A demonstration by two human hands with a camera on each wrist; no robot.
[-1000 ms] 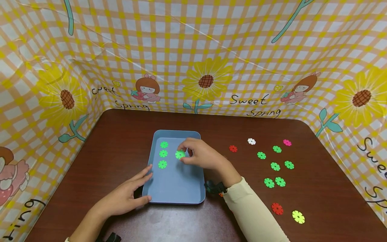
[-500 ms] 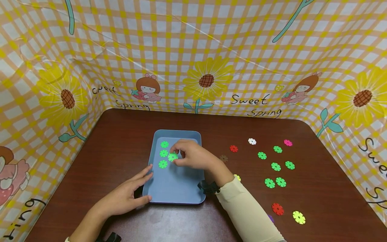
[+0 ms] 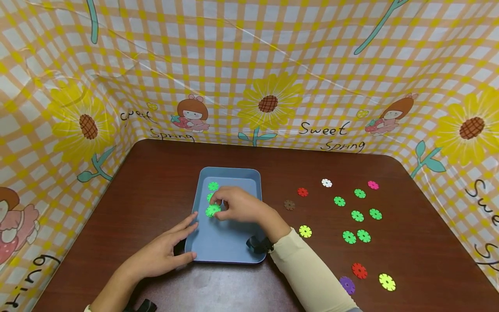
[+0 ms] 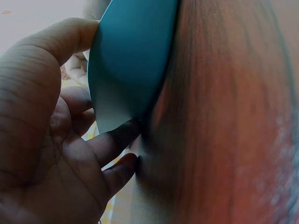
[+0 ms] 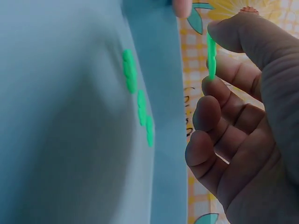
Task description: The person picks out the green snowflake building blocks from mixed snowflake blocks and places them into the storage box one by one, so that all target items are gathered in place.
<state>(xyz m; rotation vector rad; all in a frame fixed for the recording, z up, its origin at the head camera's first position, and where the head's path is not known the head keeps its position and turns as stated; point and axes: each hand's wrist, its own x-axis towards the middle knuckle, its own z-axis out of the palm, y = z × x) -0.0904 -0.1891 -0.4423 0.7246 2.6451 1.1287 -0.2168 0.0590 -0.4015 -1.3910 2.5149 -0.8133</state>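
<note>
My right hand pinches a green notched plastic disc between thumb and fingertips, above the left part of a blue tray. In the right wrist view the held disc stands edge-on, apart from the tray floor. Three green discs lie in a column inside the tray; the far disc shows whole, the middle one partly, and the near one is mostly hidden by the held disc. My left hand touches the tray's left edge and near corner with extended fingers, as the left wrist view also shows.
On the table right of the tray lie several green discs, plus red, yellow, purple, brown, white and pink discs. A checked cloth walls the back and sides.
My right hand has carried the green disc left and slightly nearer, from mid-tray to over the column's near disc. Yellow, brown and purple discs have come out from behind the arm.
</note>
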